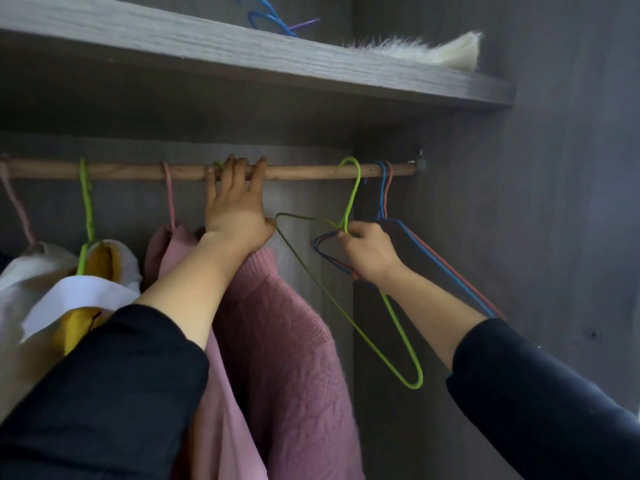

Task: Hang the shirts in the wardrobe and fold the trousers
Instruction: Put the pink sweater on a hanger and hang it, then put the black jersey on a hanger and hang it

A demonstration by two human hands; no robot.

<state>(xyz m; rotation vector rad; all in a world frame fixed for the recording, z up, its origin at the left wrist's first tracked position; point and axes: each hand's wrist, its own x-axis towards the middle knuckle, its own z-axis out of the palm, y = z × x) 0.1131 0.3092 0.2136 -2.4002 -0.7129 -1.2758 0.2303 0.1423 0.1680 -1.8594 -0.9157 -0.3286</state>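
Observation:
A wooden rail (304, 171) runs across the wardrobe under a grey shelf. My left hand (235, 209) reaches up and its fingers curl over the rail, beside a green hook partly hidden by them. My right hand (372, 252) pinches the neck of an empty green wire hanger (349, 320) whose hook sits at the rail. A pink knitted sweater (284, 341) hangs under my left arm. Further left a white and yellow garment (79, 289) hangs on a green hanger (86, 216).
Empty blue and red wire hangers (446, 268) hang at the rail's right end against the grey side wall (554, 202). The shelf (242, 53) above carries blue and purple hangers (273, 19) and a white furry item (436, 50). A pink hanger (17, 206) is at the far left.

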